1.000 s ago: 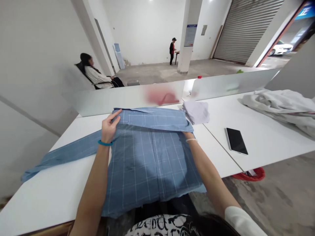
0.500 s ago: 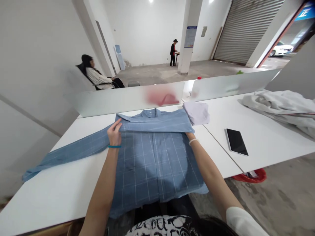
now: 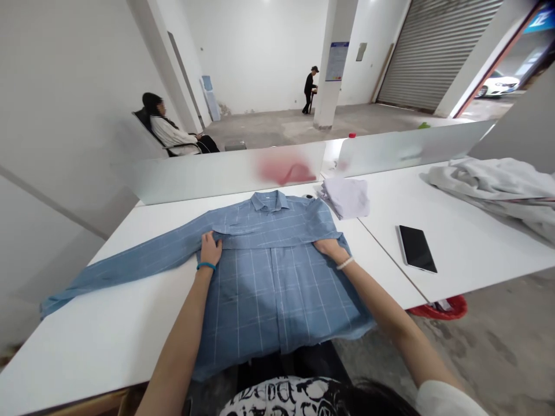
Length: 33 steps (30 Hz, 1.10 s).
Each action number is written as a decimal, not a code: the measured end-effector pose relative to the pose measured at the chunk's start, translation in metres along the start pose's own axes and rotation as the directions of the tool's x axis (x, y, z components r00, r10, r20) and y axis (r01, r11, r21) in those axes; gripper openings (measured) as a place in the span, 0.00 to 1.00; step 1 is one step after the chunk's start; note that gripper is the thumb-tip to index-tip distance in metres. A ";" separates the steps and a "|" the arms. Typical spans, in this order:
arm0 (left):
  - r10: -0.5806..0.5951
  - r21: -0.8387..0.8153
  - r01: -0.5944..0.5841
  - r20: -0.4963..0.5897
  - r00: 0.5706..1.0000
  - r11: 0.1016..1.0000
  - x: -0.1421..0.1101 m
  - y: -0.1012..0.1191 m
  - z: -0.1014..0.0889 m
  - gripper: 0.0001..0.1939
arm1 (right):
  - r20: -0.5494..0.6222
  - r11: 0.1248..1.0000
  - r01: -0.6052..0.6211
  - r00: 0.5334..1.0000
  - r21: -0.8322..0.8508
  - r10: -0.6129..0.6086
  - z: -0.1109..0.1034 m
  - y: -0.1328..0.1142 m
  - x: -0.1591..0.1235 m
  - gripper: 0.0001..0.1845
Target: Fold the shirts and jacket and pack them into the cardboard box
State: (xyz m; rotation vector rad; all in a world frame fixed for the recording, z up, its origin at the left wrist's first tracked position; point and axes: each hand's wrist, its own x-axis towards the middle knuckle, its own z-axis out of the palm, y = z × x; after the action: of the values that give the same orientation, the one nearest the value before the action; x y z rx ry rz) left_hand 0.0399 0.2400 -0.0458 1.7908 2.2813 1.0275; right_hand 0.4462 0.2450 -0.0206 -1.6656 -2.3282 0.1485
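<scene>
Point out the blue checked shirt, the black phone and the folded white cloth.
Blue checked cotton shirt (image 3: 269,277): head view, front panel.
Black flat phone (image 3: 416,248): head view, screen middle.
Folded white cloth (image 3: 347,197): head view, top face.

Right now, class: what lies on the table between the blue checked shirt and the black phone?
In the head view, a folded pale cloth lies beside the blue checked shirt; from there to the black phone, only white table.

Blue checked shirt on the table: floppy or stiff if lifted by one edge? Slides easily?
The blue checked shirt is probably floppy: its hem droops over the white table edge, and one sleeve trails limp. It likely slides easily on that smooth top. The left hand and right hand lie flat on it, suggesting thin, light cloth.
</scene>
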 end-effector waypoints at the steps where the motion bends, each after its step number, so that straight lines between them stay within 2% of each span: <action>1: 0.015 0.028 -0.014 -0.040 0.999 1.000 -0.002 0.004 0.000 0.29 | 0.026 1.000 0.005 1.000 -0.013 -0.005 -0.001 -0.006 -0.007 0.12; 3: 0.105 0.123 -0.093 -0.093 0.990 0.988 -0.006 0.016 0.001 0.32 | 0.113 0.999 0.039 0.993 -0.031 -0.035 -0.006 -0.020 -0.020 0.14; 5: 0.230 0.229 -0.211 -0.058 0.972 0.950 -0.010 0.033 0.008 0.29 | 0.160 0.994 0.113 0.981 -0.017 -0.108 -0.014 -0.034 -0.024 0.19; 7: 0.304 0.280 -0.304 0.045 0.952 0.911 -0.014 0.051 0.019 0.28 | 0.083 0.975 0.222 0.972 -0.003 -0.221 -0.021 -0.043 -0.015 0.24; 9: 0.294 0.296 -0.332 0.166 0.941 0.895 -0.017 0.063 0.031 0.29 | -0.070 0.957 0.286 0.955 -0.052 -0.289 -0.021 -0.041 0.004 0.24; 10: 0.268 0.305 -0.329 0.224 0.937 0.894 -0.018 0.067 0.037 0.30 | -0.117 0.958 0.273 0.952 -0.092 -0.283 -0.017 -0.035 0.014 0.24; 12: 0.211 0.327 -0.314 0.314 0.926 0.891 -0.018 0.067 0.045 0.32 | -0.105 0.977 0.148 0.981 -0.151 -0.165 -0.005 -0.014 0.030 0.27; 14: 0.181 0.346 -0.307 0.352 0.919 0.886 -0.018 0.062 0.048 0.33 | -0.003 0.986 -0.049 0.999 -0.158 0.050 0.009 0.016 0.039 0.32; 17: 0.174 0.353 -0.306 0.359 0.917 0.884 -0.016 0.057 0.047 0.34 | 0.092 0.933 -0.323 0.936 -0.156 0.339 0.021 0.058 0.041 0.36; 20: 0.157 0.349 -0.296 0.373 0.914 0.889 -0.015 0.057 0.046 0.35 | 0.097 0.907 -0.382 0.910 -0.179 0.403 0.021 0.077 0.040 0.37; 23: 0.158 0.359 -0.294 0.363 0.918 0.886 -0.015 0.059 0.047 0.34 | -0.003 0.906 -0.367 0.927 -0.211 0.375 0.019 0.067 0.041 0.35; 24: 0.163 0.363 -0.296 0.355 0.921 0.883 -0.016 0.059 0.048 0.34 | -0.068 0.913 -0.341 0.940 -0.224 0.335 0.020 0.058 0.042 0.34; 26: 0.175 0.367 -0.304 0.344 0.923 0.879 -0.016 0.059 0.049 0.34 | -0.137 0.949 -0.201 0.976 -0.242 0.171 0.025 0.037 0.046 0.32; 27: 0.180 0.366 -0.307 0.341 0.923 0.878 -0.017 0.058 0.048 0.34 | -0.117 0.966 -0.101 0.990 -0.238 0.075 0.028 0.027 0.048 0.31; 29: 0.181 0.364 -0.307 0.342 0.922 0.879 -0.018 0.055 0.047 0.34 | 0.008 0.981 0.058 0.998 -0.187 -0.058 0.035 0.014 0.055 0.30; 31: 0.173 0.370 -0.299 0.337 0.925 0.880 -0.021 0.050 0.045 0.33 | 0.128 0.989 0.072 0.990 -0.126 -0.056 0.038 0.013 0.063 0.30; 33: 0.164 0.386 -0.291 0.328 0.930 0.876 -0.024 0.044 0.042 0.33 | 0.165 0.994 -0.010 0.986 -0.105 0.028 0.035 0.023 0.073 0.30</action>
State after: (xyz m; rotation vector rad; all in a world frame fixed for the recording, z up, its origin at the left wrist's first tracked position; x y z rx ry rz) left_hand 0.1029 0.2428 -0.0630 2.2424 2.2706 0.2472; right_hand 0.4356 0.3241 -0.0480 -1.7883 -2.4809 0.1789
